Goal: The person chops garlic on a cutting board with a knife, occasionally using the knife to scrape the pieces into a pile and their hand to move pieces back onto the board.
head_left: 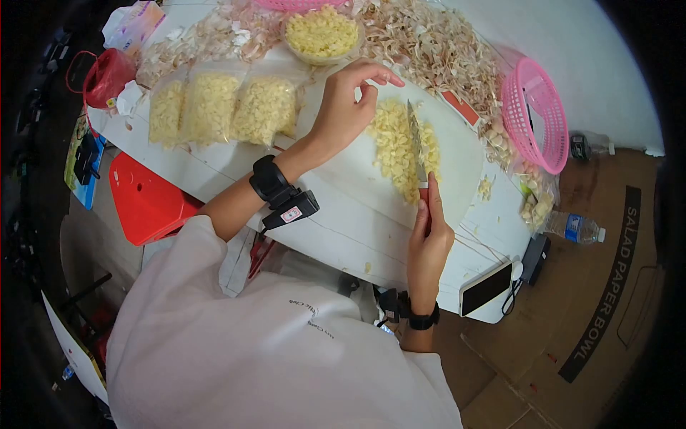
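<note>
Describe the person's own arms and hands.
The left hand and right hand wear no gloves. A wide black band circles the left wrist, with a boxy black device bearing a small white-and-red label. The right wrist has another black band and device. Loose whitish fabric sleeves stop short of both wrists.

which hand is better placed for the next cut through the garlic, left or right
The right hand, probably: it holds the knife across the chopped garlic, while the left hand looks empty.
</note>
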